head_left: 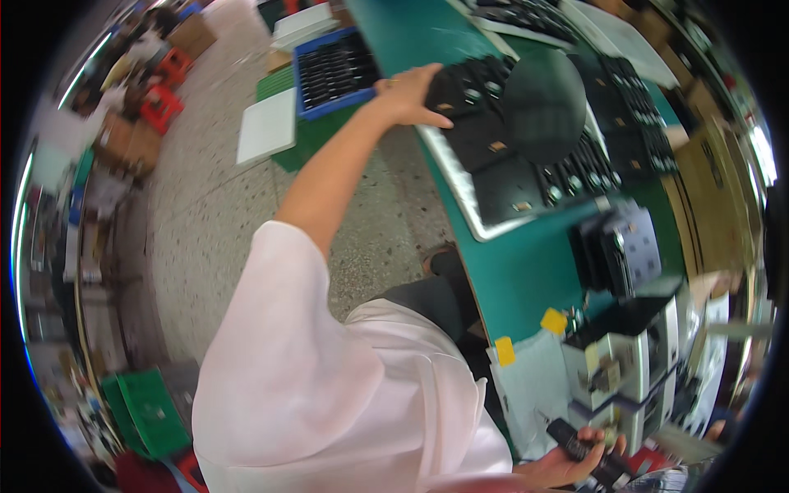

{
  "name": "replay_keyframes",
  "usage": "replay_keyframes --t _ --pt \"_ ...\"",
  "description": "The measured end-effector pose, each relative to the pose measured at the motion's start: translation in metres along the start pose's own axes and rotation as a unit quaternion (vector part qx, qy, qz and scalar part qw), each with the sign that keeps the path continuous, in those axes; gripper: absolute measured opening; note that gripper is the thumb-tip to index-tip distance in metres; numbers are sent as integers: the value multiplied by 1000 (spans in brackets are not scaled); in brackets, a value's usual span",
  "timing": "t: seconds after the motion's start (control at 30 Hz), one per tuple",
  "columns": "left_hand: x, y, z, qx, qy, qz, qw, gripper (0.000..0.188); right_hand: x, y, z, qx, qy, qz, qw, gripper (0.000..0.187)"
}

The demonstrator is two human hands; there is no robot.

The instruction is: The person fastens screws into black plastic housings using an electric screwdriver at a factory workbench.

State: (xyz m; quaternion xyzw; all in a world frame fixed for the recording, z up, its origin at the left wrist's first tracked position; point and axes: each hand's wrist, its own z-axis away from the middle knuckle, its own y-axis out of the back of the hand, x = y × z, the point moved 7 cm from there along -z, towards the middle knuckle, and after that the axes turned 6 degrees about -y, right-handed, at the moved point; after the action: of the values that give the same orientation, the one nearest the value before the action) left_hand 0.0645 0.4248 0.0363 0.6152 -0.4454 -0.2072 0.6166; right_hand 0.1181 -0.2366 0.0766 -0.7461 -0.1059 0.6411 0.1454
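Pale sleeve and shirt fabric is spread nearest the lens. Along the edge of the green bench, speckled floor is left open beside the left forearm. Black parts are laid on a white tray at that edge; its far corner is reached by the left hand, thumb and fingers spread, though whether anything is clasped cannot be told. One black tool is enclosed by the curled fingers of the right hand, low on the right. Two yellow pieces, one blue crate and two red stools are counted. Part of the tray is hidden by a dark rounded shape; beyond, a cardboard box is placed.
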Motion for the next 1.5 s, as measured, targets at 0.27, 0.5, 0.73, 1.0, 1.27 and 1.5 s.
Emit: replay_keyframes --t 0.27,0.5,0.73,1.0,1.27,1.5 --pt "-10 15 7 35 8 37 999 122 -14 -60 0 43 38 59 997 16" --pt "3 62 71 119 -26 51 991 123 -4 -16 -6 -24 18 -24 999 52" --pt "114 53 160 45 -177 83 980 120 -11 5 28 -24 63 -34 997 51" --pt "234 19 229 -95 -310 145 935 112 -14 -6 14 -58 56 -206 975 39" --pt "315 -54 245 -214 -426 190 858 109 -33 -40 -17 -46 179 -119 976 41" --pt "350 -79 245 -226 -461 198 835 100 -34 -48 -28 -48 225 -82 970 38"
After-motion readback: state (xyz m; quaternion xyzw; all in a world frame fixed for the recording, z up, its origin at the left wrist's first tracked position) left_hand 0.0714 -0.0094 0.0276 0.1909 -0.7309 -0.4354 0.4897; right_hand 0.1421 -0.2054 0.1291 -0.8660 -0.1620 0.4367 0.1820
